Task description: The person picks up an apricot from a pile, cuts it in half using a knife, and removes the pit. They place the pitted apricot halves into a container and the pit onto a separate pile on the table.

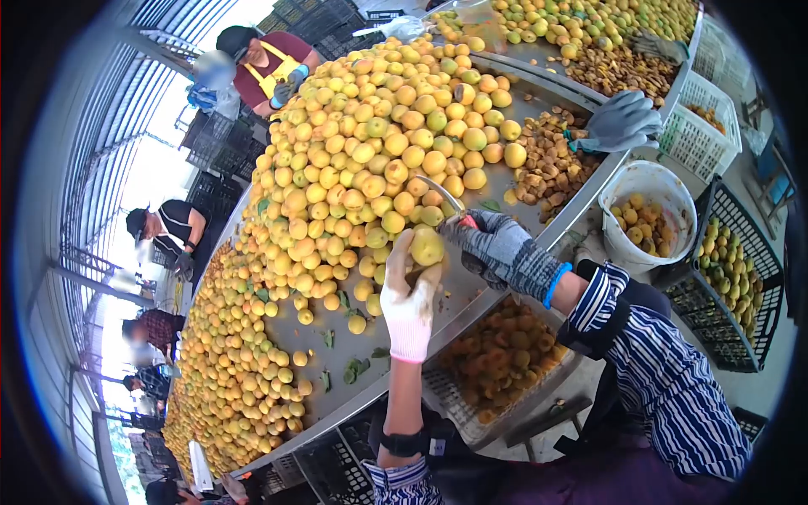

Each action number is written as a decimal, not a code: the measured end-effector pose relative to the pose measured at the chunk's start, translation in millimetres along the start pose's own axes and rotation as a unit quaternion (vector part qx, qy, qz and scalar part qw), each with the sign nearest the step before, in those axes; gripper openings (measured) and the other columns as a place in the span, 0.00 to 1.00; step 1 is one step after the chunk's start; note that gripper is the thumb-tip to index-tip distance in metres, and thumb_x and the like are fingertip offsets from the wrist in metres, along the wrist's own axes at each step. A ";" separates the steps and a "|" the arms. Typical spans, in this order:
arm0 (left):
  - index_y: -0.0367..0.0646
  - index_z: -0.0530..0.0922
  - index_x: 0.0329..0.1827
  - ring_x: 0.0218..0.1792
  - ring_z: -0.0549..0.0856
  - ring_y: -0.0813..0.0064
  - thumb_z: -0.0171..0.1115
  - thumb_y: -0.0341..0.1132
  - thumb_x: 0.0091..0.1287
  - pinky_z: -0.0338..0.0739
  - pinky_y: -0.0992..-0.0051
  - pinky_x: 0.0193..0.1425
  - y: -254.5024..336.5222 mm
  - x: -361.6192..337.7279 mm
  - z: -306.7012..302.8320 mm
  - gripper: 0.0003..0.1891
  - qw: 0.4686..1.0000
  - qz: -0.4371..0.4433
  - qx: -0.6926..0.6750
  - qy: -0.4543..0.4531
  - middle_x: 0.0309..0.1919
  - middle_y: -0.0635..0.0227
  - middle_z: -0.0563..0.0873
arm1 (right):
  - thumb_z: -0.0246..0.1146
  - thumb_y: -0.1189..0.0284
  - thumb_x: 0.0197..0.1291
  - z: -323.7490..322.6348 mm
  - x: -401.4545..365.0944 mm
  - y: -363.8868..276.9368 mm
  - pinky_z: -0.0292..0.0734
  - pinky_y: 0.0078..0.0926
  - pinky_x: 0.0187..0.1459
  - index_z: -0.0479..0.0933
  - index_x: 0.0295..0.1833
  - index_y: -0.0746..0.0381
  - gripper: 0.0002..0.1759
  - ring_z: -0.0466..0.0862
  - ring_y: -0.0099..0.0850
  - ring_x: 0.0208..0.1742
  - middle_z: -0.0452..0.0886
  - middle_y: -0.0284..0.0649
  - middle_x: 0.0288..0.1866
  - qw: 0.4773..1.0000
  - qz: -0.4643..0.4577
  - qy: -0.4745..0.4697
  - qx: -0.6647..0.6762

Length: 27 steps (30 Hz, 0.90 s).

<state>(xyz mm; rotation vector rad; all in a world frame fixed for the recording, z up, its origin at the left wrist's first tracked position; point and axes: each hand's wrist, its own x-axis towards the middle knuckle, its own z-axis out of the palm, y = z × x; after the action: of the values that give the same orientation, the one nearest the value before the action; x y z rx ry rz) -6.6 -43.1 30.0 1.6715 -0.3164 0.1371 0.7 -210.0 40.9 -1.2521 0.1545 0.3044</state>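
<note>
**At the bench [454,295] edge: apricot [427,247] in left hand [408,307], knife [443,195] in right hand [497,248]**

Just off the near rim, your left hand holds the apricot up at its fingertips. The fingers are closed round the lower half, w/ the top of the fruit showing. Your right hand sits just beside it on the right, fingers wrapped tight on the knife handle; a bit of red grip shows btwn glove and blade.

The key relation: the apricot lies left of and a touch below your right knuckles, close enough that I can't tell if they touch. The left hand has it, and the right is next nearest.

The blade's long axis runs up and left from your right fist. It is slightly curved and passes above the apricot, tip pointing at the pile of fruit [370,143] — it looks clear of the skin.

The apricot is near round, so it has no clear long axis. I can't tell which way the stem end or seam faces.

Below the rim, a crate of cut halves [497,353] sits under both hands.
</note>
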 end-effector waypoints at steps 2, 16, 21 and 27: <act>0.37 0.68 0.64 0.38 0.79 0.81 0.56 0.21 0.60 0.75 0.83 0.39 15.4 -12.1 -3.7 0.26 0.999 -0.031 0.036 0.019 0.50 0.62 0.79 | 0.62 0.56 0.61 11.3 3.5 3.4 0.62 0.15 0.13 0.77 0.47 0.57 0.17 0.69 0.17 0.12 0.74 0.29 0.19 1.000 -0.011 -0.003 -0.010; 0.37 0.66 0.66 0.42 0.82 0.78 0.51 0.33 0.71 0.77 0.81 0.38 7.0 -34.9 -80.4 0.21 0.997 -0.076 0.002 0.008 0.52 0.62 0.78 | 0.62 0.54 0.60 68.6 16.8 23.5 0.61 0.17 0.10 0.75 0.44 0.58 0.19 0.66 0.18 0.10 0.73 0.31 0.19 0.984 0.150 -0.096 0.013; 0.37 0.66 0.66 0.39 0.79 0.80 0.50 0.31 0.71 0.76 0.81 0.37 0.3 -42.5 -93.3 0.20 0.996 -0.079 -0.010 0.044 0.49 0.64 0.79 | 0.63 0.56 0.60 79.0 21.5 35.9 0.61 0.16 0.10 0.74 0.47 0.57 0.18 0.66 0.18 0.10 0.74 0.31 0.21 0.979 0.151 -0.126 0.054; 0.39 0.66 0.67 0.36 0.77 0.82 0.54 0.29 0.68 0.75 0.79 0.40 -2.1 -42.6 -99.3 0.23 0.987 0.018 0.152 0.047 0.48 0.67 0.78 | 0.64 0.56 0.59 87.1 21.9 37.4 0.63 0.14 0.13 0.75 0.42 0.60 0.18 0.69 0.17 0.14 0.74 0.30 0.22 0.984 0.130 -0.119 0.020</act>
<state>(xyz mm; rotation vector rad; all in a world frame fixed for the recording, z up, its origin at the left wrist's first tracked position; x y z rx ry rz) -37.2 60.6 29.1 1.9544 -0.2637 0.3033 5.4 -113.8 27.8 -1.1465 0.1186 0.6703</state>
